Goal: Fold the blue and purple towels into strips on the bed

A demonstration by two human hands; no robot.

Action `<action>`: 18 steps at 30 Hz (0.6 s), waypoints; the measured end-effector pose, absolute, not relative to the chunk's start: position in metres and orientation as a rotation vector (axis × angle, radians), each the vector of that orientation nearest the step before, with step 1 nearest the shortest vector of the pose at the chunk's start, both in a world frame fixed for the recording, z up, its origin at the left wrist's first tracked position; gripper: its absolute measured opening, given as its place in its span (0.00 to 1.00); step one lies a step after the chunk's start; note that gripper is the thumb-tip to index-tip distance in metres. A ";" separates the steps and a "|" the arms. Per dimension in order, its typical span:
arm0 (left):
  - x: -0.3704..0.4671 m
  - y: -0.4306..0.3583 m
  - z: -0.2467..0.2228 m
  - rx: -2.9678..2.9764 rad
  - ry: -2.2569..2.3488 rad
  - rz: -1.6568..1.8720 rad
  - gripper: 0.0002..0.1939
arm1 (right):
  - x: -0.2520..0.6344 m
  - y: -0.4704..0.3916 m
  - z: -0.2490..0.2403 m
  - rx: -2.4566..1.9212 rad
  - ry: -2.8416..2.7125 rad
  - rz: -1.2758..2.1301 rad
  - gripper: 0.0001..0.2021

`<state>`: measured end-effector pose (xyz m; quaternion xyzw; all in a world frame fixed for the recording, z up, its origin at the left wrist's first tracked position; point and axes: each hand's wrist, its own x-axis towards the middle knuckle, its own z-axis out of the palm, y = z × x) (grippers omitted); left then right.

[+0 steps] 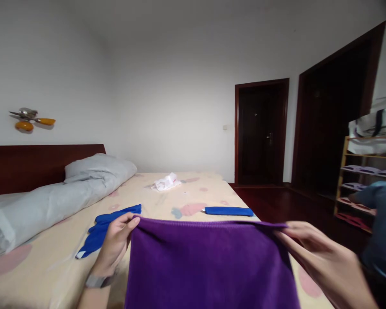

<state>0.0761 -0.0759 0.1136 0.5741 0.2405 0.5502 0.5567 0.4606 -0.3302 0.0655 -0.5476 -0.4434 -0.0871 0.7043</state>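
A purple cloth (209, 266) with a stitched top edge hangs stretched between my hands, above the near part of the bed. My left hand (117, 238) pinches its upper left corner between thumb and fingers. At the upper right corner, my right hand (318, 249) is closed on the same edge. Just beyond my left hand lies a crumpled blue cloth (99, 225) with a white tag. Past the purple cloth's top edge, a blue cloth folded into a narrow strip (229, 211) rests on the bed. The purple cloth's lower part is out of frame.
A patterned sheet (154, 201) covers the bed, with a grey quilt (67, 197) bunched along the left and a white plastic bag (166, 182) at the far side. On the right stand a shoe rack (342, 171) and a person in a blue top (384, 227).
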 end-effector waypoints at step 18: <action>0.215 0.155 -0.090 1.721 1.009 1.009 0.22 | 0.579 -0.079 -0.109 -1.729 -0.836 0.291 0.21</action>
